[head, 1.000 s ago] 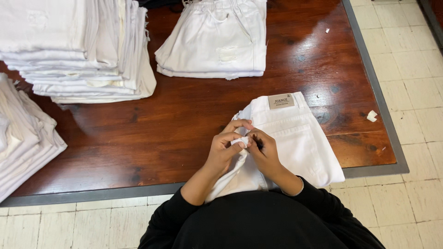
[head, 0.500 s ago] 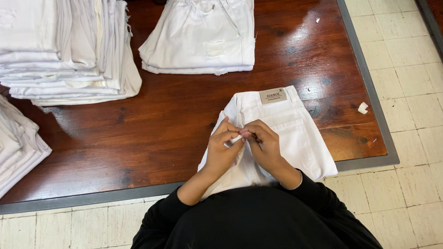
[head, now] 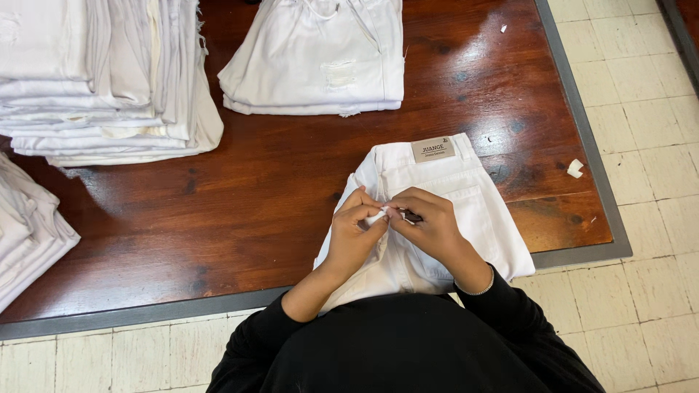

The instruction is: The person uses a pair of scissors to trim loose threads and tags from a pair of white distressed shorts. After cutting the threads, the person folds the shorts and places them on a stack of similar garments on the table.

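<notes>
A folded pair of white jeans (head: 466, 196) with a tan waistband patch lies at the table's near edge, right in front of me. My left hand (head: 354, 233) and my right hand (head: 428, 222) meet over its left side. Both pinch a small white piece (head: 377, 216) of the garment between thumb and fingers; whether it is a tag or a fold of cloth I cannot tell. A small dark object shows under my right fingers. Black sleeves cover both my forearms.
The dark wooden table (head: 255, 196) has a grey metal rim. One folded white pair (head: 320, 58) lies at the back centre, a tall stack of white garments (head: 102, 80) at the back left, another stack (head: 29, 233) at the left edge. Tiled floor with a scrap (head: 575, 168) lies right.
My hands stay pinched together at the same spot on the jeans; only the fingers shift slightly. The camera has drifted a little, nothing else on the table has moved.
</notes>
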